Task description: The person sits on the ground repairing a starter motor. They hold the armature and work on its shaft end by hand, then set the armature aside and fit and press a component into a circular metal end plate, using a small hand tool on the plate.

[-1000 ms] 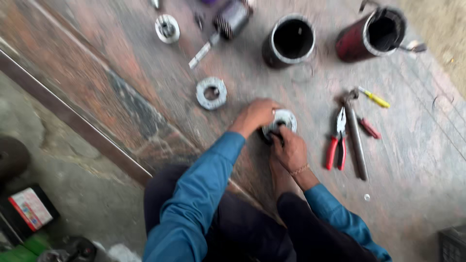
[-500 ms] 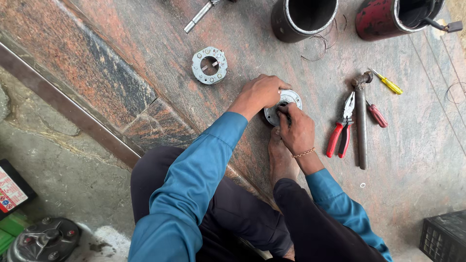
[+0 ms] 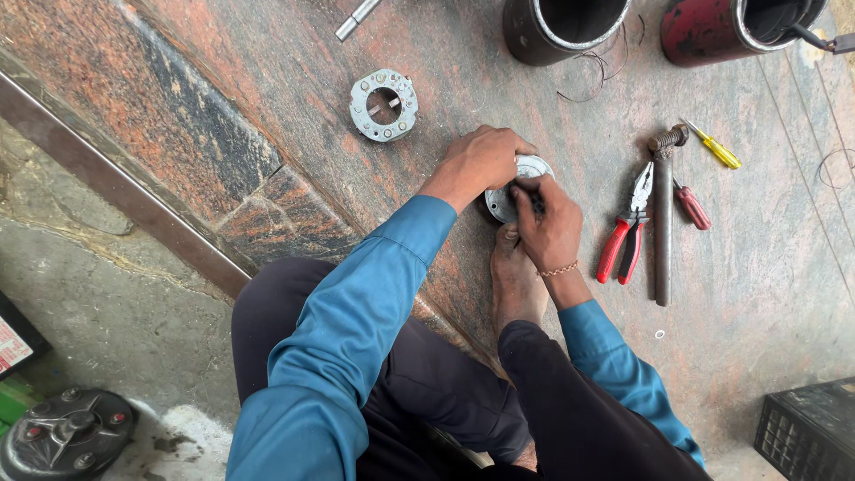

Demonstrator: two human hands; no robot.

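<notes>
A round silver metal cap (image 3: 527, 169) lies on the reddish stone floor just beyond my bare foot (image 3: 517, 281). My left hand (image 3: 476, 160) rests over its left side, fingers curled on the rim. From the near side my right hand (image 3: 548, 218) presses its fingertips into the middle of the cap. Most of the cap is hidden under both hands. Both sleeves are blue.
A ring-shaped metal plate with bolts (image 3: 384, 104) lies to the far left. Red-handled pliers (image 3: 626, 230), a long metal bar (image 3: 662, 223), a red screwdriver (image 3: 690, 205) and a yellow screwdriver (image 3: 715, 146) lie to the right. A dark cylinder (image 3: 561, 27) and a red one (image 3: 721, 31) stand at the back.
The view has shifted, so the objects sit higher in the frame. Both hands stay on the metal cap, the right hand's fingers still working at its middle.
</notes>
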